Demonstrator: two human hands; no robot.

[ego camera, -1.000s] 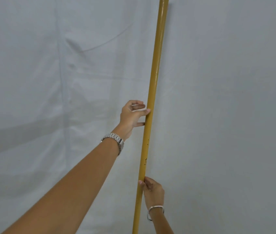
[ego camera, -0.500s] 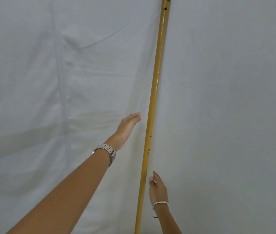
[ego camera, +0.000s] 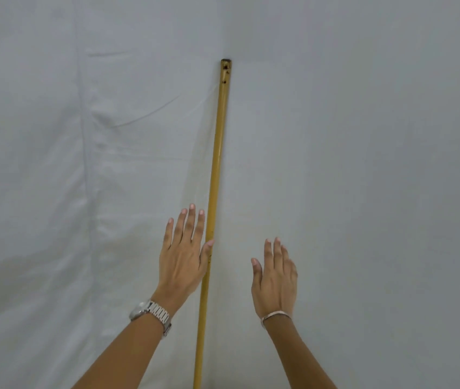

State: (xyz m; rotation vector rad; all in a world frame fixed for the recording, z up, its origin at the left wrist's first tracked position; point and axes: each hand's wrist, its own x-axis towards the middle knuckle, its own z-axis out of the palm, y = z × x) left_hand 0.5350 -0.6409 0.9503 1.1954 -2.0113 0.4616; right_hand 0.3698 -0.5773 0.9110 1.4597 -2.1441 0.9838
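Note:
A long yellow pole lies against a white cloth, running from the bottom edge up to a dark, chipped end near the top middle. My left hand is flat with straight fingers just left of the pole, its thumb tip at the pole's side; a metal watch sits on that wrist. My right hand is flat with straight fingers to the right of the pole, apart from it, with a thin bracelet on the wrist. Neither hand holds anything.
The white cloth fills the whole view, with creases and folds on the left side and a smoother stretch on the right. The pole's lower end runs out of the frame at the bottom.
Both hands have let go of the pole and now lie flat on either side of it. The view has shifted so the pole's top end shows.

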